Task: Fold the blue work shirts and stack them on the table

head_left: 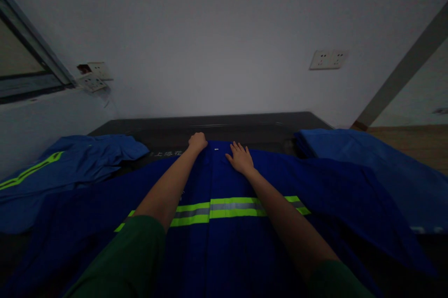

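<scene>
A dark blue work jacket [231,242] lies spread with its front up and its sleeves out to both sides. A yellow-green and grey reflective band crosses its chest. At the collar edge, left of the front seam, my left hand [198,141] is closed with its fingers curled over the cloth. My right hand [241,159] rests flat on the jacket to the right of the seam, fingers spread. A small white tag shows on the cloth between the two hands.
Lighter blue garments lie at the left [80,158] and right [371,162]. Beneath everything is a dark table [217,123] against a pale wall [210,46]. Wall sockets [327,59] are at the right; others hang loose near the window at the left.
</scene>
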Motion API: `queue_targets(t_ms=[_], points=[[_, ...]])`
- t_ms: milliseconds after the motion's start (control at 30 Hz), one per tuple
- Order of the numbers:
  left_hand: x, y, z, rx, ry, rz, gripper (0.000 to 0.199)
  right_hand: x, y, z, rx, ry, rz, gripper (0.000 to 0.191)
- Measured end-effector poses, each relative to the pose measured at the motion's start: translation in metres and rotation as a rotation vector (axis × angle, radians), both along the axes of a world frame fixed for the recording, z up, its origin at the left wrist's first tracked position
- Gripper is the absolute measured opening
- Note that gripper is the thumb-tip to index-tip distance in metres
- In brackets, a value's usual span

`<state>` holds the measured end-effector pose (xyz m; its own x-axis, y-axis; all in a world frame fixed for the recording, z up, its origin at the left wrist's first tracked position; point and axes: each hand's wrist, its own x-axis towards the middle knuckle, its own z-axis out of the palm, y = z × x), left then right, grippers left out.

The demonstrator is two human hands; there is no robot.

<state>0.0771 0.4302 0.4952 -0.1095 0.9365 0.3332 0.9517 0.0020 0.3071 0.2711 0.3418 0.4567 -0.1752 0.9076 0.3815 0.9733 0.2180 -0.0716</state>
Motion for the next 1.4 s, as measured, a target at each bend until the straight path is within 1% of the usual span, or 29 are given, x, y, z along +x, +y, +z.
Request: queue_targets(t_ms=[167,233,300,367,467,533,600,667,733,833,933,1000,1100,1167,1233,1267,1333,1400], points=[[-0.007,-0.001,-0.007,0.046,-0.053,0.022,0.035,0.0,0.0,0.0,-0.007,0.005,0.002,0.064],[-0.012,-0.009,-0.009,0.094,-0.059,0.014,0.037,0.0,-0.001,0.0,-0.005,0.01,0.007,0.065],[-0.016,-0.022,-0.015,0.16,-0.04,-0.027,0.04,0.0,-0.002,0.0,0.015,0.015,0.015,0.064],[-0.017,-0.038,-0.024,0.209,-0.001,-0.103,0.042,-0.002,-0.004,0.0,0.077,0.018,0.024,0.06],[-0.015,-0.058,-0.045,0.203,0.057,-0.208,0.046,-0.007,-0.008,0.0,0.185,0.015,0.045,0.055],[-0.012,-0.065,-0.057,0.173,0.078,-0.238,0.052,-0.011,-0.01,-0.001,0.167,0.014,0.04,0.056],[-0.009,-0.066,-0.065,0.147,0.081,-0.239,0.055,-0.014,-0.011,-0.002,0.082,-0.004,0.024,0.06],[-0.008,-0.063,-0.068,0.128,0.07,-0.224,0.057,-0.015,-0.01,-0.004,0.013,-0.04,0.01,0.065],[-0.007,-0.059,-0.069,0.116,0.052,-0.2,0.059,-0.015,-0.007,-0.006,-0.012,-0.071,0.003,0.066],[-0.007,-0.057,-0.067,0.119,0.028,-0.183,0.06,-0.014,-0.004,-0.009,-0.013,-0.09,-0.004,0.066],[-0.006,-0.066,-0.063,0.176,0.015,-0.176,0.058,-0.013,-0.004,-0.009,0.012,-0.09,0.014,0.065],[-0.005,-0.081,-0.06,0.236,0.011,-0.166,0.053,-0.013,-0.008,-0.007,0.05,-0.077,0.032,0.062],[-0.008,-0.114,-0.061,0.291,0.018,-0.163,0.046,-0.014,-0.02,-0.002,0.162,-0.072,0.085,0.055],[-0.014,-0.141,-0.069,0.281,0.029,-0.184,0.042,-0.011,-0.034,0.001,0.239,-0.105,0.148,0.05],[-0.025,-0.17,-0.082,0.243,0.052,-0.232,0.043,-0.001,-0.054,0.0,0.283,-0.14,0.19,0.049],[-0.031,-0.183,-0.089,0.214,0.064,-0.257,0.045,0.006,-0.066,-0.002,0.288,-0.148,0.186,0.049],[-0.043,-0.208,-0.103,0.142,0.089,-0.295,0.048,0.028,-0.091,-0.008,0.249,-0.146,0.118,0.051],[-0.052,-0.226,-0.114,0.071,0.11,-0.308,0.051,0.053,-0.114,-0.018,0.132,-0.135,-0.003,0.057]])
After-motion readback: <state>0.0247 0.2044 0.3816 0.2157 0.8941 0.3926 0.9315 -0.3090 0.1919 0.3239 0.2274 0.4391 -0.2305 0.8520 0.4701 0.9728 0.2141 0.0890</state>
